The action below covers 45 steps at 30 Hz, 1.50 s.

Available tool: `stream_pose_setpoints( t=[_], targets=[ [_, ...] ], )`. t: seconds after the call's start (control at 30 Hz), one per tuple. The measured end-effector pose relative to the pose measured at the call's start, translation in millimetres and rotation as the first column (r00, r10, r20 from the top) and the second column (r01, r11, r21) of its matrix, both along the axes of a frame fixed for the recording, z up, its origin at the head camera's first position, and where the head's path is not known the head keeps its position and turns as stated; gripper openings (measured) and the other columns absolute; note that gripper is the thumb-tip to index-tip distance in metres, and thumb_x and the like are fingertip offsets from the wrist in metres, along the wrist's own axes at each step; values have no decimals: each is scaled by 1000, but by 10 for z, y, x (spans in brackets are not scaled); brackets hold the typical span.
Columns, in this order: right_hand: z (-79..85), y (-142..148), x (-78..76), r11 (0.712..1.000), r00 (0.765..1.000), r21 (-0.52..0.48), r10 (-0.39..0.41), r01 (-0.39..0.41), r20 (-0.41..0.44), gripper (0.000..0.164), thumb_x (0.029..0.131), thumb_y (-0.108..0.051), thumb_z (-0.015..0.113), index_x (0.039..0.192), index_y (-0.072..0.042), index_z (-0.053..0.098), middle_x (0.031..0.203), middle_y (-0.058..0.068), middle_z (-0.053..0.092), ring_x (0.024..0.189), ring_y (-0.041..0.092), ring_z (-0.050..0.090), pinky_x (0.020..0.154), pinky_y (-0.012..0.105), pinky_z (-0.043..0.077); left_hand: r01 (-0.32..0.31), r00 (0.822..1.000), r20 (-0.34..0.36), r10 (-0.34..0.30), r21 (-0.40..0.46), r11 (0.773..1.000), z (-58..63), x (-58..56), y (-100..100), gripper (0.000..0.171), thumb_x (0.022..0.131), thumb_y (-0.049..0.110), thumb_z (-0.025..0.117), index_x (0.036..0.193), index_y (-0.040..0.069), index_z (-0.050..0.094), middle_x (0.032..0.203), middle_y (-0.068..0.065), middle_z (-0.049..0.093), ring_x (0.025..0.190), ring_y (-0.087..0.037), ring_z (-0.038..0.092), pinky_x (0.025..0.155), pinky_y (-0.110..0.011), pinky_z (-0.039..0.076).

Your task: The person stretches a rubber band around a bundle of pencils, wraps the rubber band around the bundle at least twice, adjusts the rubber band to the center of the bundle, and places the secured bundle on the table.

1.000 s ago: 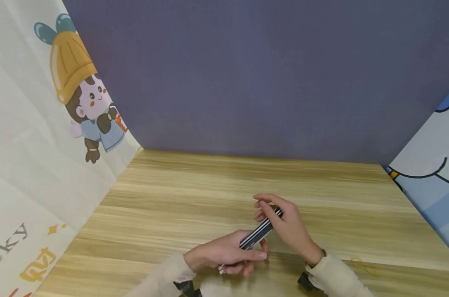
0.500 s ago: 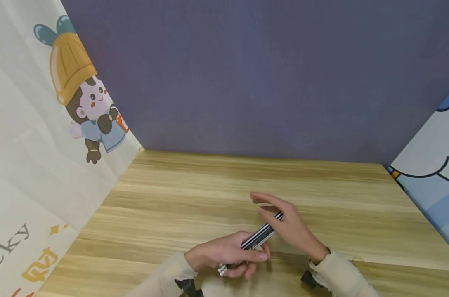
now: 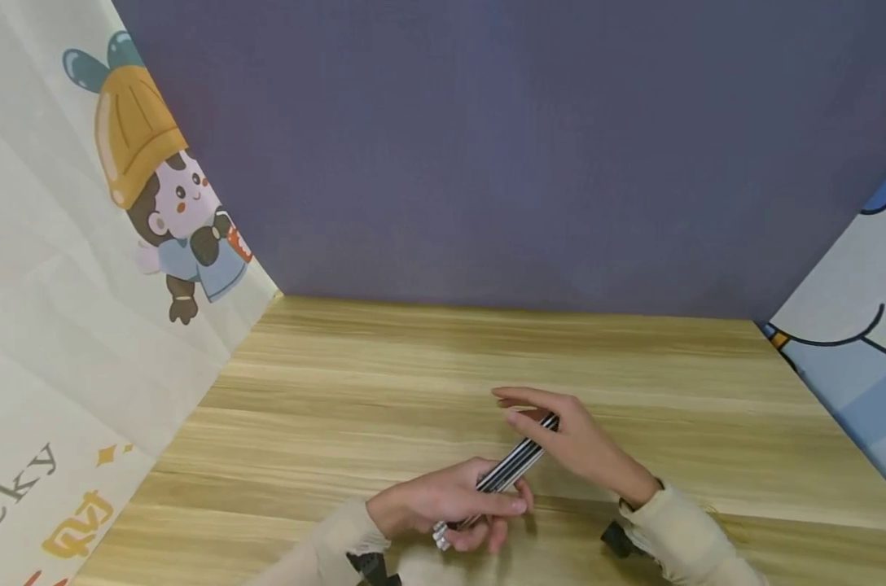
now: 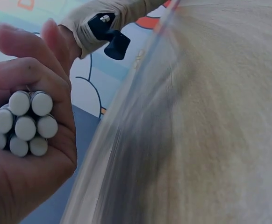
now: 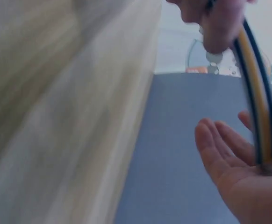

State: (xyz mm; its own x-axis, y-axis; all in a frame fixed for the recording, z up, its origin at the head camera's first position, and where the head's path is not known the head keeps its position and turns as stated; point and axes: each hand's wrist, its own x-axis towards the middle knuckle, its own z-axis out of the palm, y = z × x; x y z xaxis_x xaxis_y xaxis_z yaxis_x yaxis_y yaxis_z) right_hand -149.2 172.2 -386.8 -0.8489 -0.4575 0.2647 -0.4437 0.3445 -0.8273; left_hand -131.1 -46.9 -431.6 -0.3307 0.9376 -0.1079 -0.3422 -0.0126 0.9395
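Observation:
My left hand (image 3: 443,495) grips a bundle of pencils (image 3: 515,467) with dark and pale stripes, held at a slant above the table. Several round white eraser ends (image 4: 25,127) poke out of the fist in the left wrist view. At the other end of the bundle is my right hand (image 3: 573,439), its fingers extended and its palm against the pencil ends. Yellow and dark stripes show along the pencils (image 5: 257,88) in the right wrist view, where the open right palm (image 5: 248,186) lies under their tips. The tips themselves are hidden by the right hand.
A wood-grain table (image 3: 355,382) spreads out below both hands. Behind it rises a dark blue-grey panel (image 3: 487,163). Cartoon-printed sheets (image 3: 40,244) flank the left and right sides. Black camera mounts (image 3: 373,567) sit at the wrists.
The right hand's fingers have straightened out from a looser curl around the bundle's far end. Eraser ends stick out slightly further below the left hand, which has barely moved.

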Motion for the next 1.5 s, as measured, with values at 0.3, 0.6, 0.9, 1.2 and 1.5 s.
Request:
stream_pose_setpoints(
  t=[0.3, 0.6, 0.9, 1.2, 1.5],
  targets=[
    [38, 437, 222, 978, 988, 143, -154, 151, 13, 35, 103, -31, 55, 138, -31, 56, 139, -3, 59, 123, 27, 59, 96, 50, 53, -109, 993, 46, 107, 26, 994, -94, 26, -213, 31, 107, 21, 47, 130, -1, 46, 77, -8, 70, 42, -7, 57, 31, -17, 39],
    [-102, 1125, 419, 879, 946, 401, -314, 259, 76, 48, 99, -42, 59, 138, -14, 57, 140, 12, 56, 127, 40, 52, 94, 59, 50, -184, 979, 97, 180, 36, 982, -134, 67, -522, 26, 107, 20, 45, 129, 6, 47, 80, -9, 72, 45, -6, 60, 33, -16, 43],
    [-258, 1767, 413, 824, 951, 554, -257, 122, 173, 48, 88, -24, 76, 125, 2, 60, 124, 23, 60, 112, 45, 58, 84, 49, 56, -225, 969, 123, 215, 67, 972, -115, 39, -585, 26, 107, 19, 44, 130, 5, 46, 82, -9, 72, 49, -7, 63, 36, -16, 46],
    [-334, 1998, 449, 853, 946, 518, -214, 61, 242, 7, 95, -8, 65, 89, -7, 63, 77, -5, 58, 65, 1, 47, 55, 24, 41, -224, 968, 128, 217, 42, 974, -118, -3, -564, 28, 106, 21, 47, 130, 6, 47, 83, -8, 71, 50, -7, 63, 38, -16, 47],
    [-361, 2077, 462, 921, 950, 386, -79, -47, 304, 9, 96, -13, 67, 89, -7, 66, 79, -10, 61, 66, 4, 53, 53, 25, 45, -219, 967, 139, 212, 36, 975, -150, -5, -566, 27, 106, 22, 48, 129, 7, 47, 83, -6, 71, 51, -7, 63, 39, -15, 48]
  ],
)
